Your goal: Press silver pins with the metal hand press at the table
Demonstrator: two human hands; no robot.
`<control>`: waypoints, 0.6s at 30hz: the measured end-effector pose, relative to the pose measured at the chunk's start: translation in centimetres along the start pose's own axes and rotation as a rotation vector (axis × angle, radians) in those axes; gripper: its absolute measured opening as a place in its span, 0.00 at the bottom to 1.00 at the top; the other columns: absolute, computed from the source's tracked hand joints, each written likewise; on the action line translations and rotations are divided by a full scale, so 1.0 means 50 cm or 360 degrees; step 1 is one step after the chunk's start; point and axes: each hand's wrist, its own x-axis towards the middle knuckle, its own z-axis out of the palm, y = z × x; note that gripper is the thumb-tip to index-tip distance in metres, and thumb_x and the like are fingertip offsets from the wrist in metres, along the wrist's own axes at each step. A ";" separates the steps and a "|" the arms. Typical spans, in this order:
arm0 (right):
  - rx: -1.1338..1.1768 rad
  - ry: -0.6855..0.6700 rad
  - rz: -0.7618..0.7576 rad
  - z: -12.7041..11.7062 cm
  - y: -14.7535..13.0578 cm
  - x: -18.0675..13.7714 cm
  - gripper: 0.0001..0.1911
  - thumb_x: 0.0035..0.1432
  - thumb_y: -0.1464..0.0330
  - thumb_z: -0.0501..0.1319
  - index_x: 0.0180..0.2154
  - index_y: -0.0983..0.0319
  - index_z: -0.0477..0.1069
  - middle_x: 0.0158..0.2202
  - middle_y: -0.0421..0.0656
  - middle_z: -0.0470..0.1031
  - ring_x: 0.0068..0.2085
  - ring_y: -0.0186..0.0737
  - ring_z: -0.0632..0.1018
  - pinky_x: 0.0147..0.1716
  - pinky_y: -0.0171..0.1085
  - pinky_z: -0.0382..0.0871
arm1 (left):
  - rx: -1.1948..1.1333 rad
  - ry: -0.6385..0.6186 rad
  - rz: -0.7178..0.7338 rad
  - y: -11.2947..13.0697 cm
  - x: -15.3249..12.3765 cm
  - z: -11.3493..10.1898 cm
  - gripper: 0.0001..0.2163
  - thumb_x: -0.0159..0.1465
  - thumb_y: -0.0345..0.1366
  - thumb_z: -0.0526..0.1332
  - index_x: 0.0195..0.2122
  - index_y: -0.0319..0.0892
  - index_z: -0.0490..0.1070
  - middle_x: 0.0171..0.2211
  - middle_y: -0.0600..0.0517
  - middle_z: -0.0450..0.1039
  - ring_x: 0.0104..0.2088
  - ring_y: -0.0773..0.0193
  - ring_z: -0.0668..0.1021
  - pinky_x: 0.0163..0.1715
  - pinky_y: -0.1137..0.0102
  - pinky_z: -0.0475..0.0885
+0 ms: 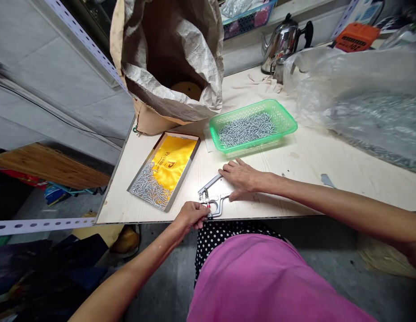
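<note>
A silver pair of hand-press pliers with a spring and a C-shaped jaw lies over the table's front edge. The fingers of my right hand rest over the upper handle, its thumb by the lower one; the handles stand apart. At the jaw, my left hand is closed in a pinch, with a small red bit beside the fingertips. What it pinches is hidden. Behind my left hand sits a shallow tray with yellow lining and many small metal pins at its near end. A green basket of similar pins stands behind my right hand.
A large open paper-lined sack stands at the back left. A clear plastic bag of metal parts fills the right side. A steel kettle and an orange object are at the back. The table edge runs before my body.
</note>
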 end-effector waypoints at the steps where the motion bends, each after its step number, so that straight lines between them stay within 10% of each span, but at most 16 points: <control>1: -0.0008 -0.0022 0.0001 -0.003 -0.002 0.000 0.46 0.42 0.45 0.69 0.53 0.70 0.66 0.50 0.56 0.69 0.51 0.58 0.67 0.53 0.55 0.57 | 0.0003 -0.0005 -0.0003 0.000 0.000 0.000 0.15 0.59 0.40 0.64 0.19 0.40 0.63 0.11 0.61 0.60 0.11 0.75 0.64 0.14 0.78 0.55; 7: -0.0026 -0.0102 0.0049 -0.021 -0.020 -0.005 0.31 0.47 0.50 0.70 0.45 0.66 0.70 0.46 0.52 0.72 0.48 0.54 0.69 0.48 0.48 0.61 | 0.0384 0.0173 0.0093 -0.002 -0.018 0.000 0.15 0.64 0.42 0.59 0.23 0.40 0.67 0.16 0.57 0.64 0.17 0.69 0.70 0.20 0.74 0.61; 12: -0.0026 0.0038 0.0028 -0.016 -0.042 -0.026 0.21 0.51 0.57 0.70 0.40 0.65 0.71 0.42 0.49 0.73 0.46 0.50 0.72 0.47 0.45 0.61 | 0.1089 0.0779 0.0902 0.012 -0.034 0.029 0.09 0.64 0.41 0.61 0.41 0.43 0.74 0.41 0.49 0.75 0.44 0.58 0.75 0.41 0.67 0.69; 18: -0.0097 0.0287 -0.0089 0.040 -0.031 -0.041 0.20 0.53 0.59 0.67 0.44 0.64 0.71 0.39 0.49 0.74 0.42 0.51 0.74 0.44 0.48 0.64 | 0.1487 0.0652 0.1264 0.047 0.025 0.046 0.30 0.58 0.45 0.67 0.57 0.36 0.60 0.54 0.42 0.68 0.51 0.51 0.69 0.47 0.60 0.69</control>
